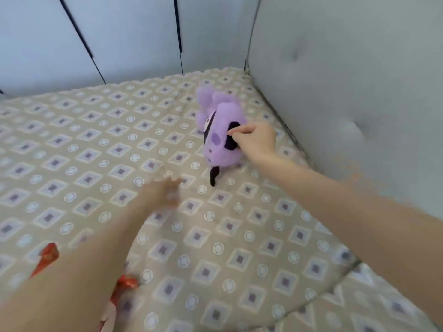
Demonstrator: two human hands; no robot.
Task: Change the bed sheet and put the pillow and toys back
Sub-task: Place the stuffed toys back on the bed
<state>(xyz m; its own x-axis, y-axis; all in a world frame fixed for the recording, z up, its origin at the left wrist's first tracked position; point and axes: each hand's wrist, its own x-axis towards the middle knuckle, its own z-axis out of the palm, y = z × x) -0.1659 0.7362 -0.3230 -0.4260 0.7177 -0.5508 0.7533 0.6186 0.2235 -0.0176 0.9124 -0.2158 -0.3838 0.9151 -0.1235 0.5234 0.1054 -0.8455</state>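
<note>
A purple plush toy [219,130] with dark patches stands on the beige patterned bed sheet [96,144] near the bed's far right corner. My right hand [254,140] pinches the toy at a dark patch on its side. Blurred with its fingers spread, my left hand [165,190] hovers over the sheet to the left of and nearer than the toy, holding nothing. The sheet covers the mattress smoothly.
A grey padded headboard [347,104] rises along the right side of the bed. Pale wall panels [119,39] stand behind the bed. A red and white item [48,256] lies at the lower left, partly hidden by my left arm.
</note>
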